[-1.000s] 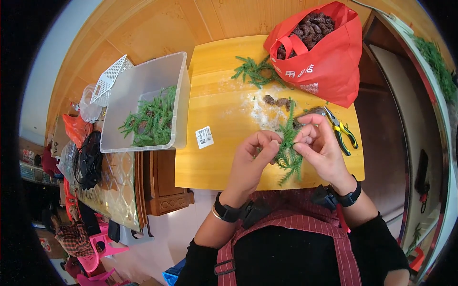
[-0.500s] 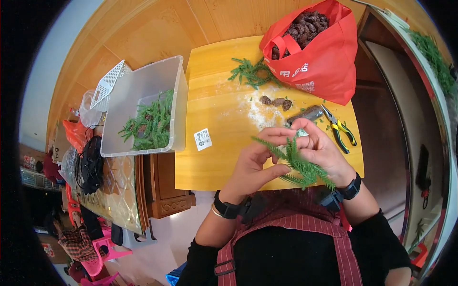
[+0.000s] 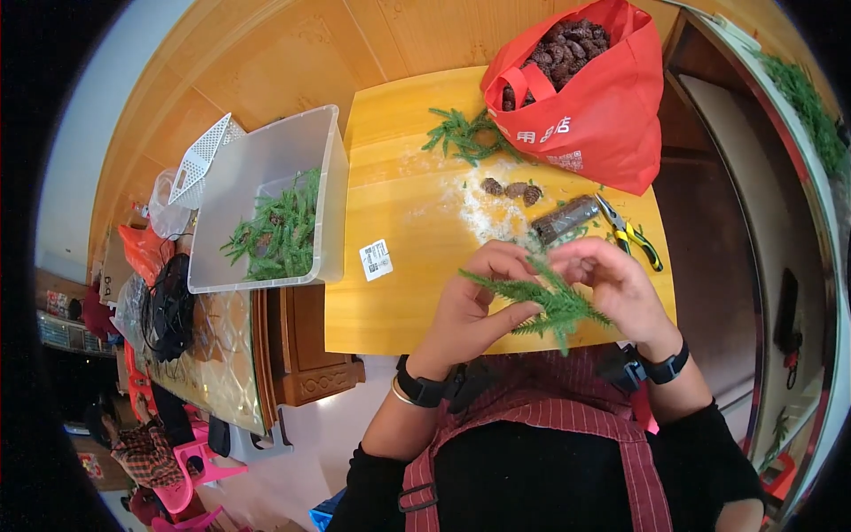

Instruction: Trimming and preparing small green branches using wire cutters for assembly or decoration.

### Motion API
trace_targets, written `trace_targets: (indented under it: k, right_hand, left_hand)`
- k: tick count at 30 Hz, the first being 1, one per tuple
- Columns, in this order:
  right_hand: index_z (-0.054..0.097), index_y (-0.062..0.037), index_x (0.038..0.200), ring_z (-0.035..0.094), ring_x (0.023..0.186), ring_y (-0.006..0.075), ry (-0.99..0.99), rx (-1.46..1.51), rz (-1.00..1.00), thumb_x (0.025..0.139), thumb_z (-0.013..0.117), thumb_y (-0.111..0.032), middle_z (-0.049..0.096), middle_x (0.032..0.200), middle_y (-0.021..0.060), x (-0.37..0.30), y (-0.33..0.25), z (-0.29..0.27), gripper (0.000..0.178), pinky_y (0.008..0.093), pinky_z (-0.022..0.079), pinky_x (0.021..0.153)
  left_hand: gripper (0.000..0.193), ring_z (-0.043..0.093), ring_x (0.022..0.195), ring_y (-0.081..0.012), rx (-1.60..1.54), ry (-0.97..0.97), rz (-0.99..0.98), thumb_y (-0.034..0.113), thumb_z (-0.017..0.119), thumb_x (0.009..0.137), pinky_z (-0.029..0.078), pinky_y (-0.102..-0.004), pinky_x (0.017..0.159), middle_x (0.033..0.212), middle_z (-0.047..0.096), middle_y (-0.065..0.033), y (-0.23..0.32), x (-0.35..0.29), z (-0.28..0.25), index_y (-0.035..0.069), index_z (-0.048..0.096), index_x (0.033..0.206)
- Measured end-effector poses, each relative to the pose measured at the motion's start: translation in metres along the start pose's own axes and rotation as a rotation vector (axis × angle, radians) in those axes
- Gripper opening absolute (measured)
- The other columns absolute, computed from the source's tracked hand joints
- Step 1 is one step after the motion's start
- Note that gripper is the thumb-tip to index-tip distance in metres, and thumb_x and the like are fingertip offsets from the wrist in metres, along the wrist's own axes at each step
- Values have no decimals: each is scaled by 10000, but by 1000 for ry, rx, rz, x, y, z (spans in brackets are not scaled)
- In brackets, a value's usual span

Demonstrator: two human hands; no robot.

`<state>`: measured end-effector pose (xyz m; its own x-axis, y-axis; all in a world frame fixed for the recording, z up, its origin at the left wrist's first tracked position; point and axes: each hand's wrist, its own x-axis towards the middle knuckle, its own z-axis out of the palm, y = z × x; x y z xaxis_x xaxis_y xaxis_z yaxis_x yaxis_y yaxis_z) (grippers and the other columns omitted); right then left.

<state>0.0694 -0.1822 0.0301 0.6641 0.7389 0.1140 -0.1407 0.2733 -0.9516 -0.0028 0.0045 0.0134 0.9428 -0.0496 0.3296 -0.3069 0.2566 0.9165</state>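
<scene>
My left hand pinches a green artificial pine sprig between thumb and fingers, above the table's near edge. The sprig's needled tips spread toward my other hand. My right hand is at the sprig's right side, with its fingers curled in; what they hold, if anything, is hidden. Just beyond my hands lies a dark wrapped cylinder. Beside it are long-nose pliers with yellow and black handles. Three small pine cones sit farther back, near scattered white powder.
A red bag full of pine cones stands at the back right of the yellow table. More sprigs lie beside it. To the left is a clear plastic bin with greenery inside. A white label lies flat on the table.
My right hand has shifted slightly right and its fingers have loosened. The sprig has turned, its tips now pointing more to the right. The dark cylinder shows more fully.
</scene>
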Motion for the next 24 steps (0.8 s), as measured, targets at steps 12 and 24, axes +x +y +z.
trace_targets:
  k: [12, 24]
  right_hand:
    - [544, -45, 767, 560, 770, 163, 62, -588, -308, 667, 750, -27, 550, 834, 79, -9, 0, 5, 229, 267, 460, 682]
    - [502, -29, 1041, 488, 1047, 225, -88, -415, -275, 653, 776, -215, 525, 1041, 97, -17, -17, -28, 510, 335, 359, 935]
  left_hand:
    - [253, 557, 837, -193, 344, -48, 88, -44, 662, 692, 442, -277, 725, 908, 572, -69, 7, 5, 6, 38, 625, 928]
    - [185, 592, 820, -269, 753, -123, 522, -34, 676, 641, 493, -341, 706, 882, 596, -111, 9, 4, 6, 35, 662, 813]
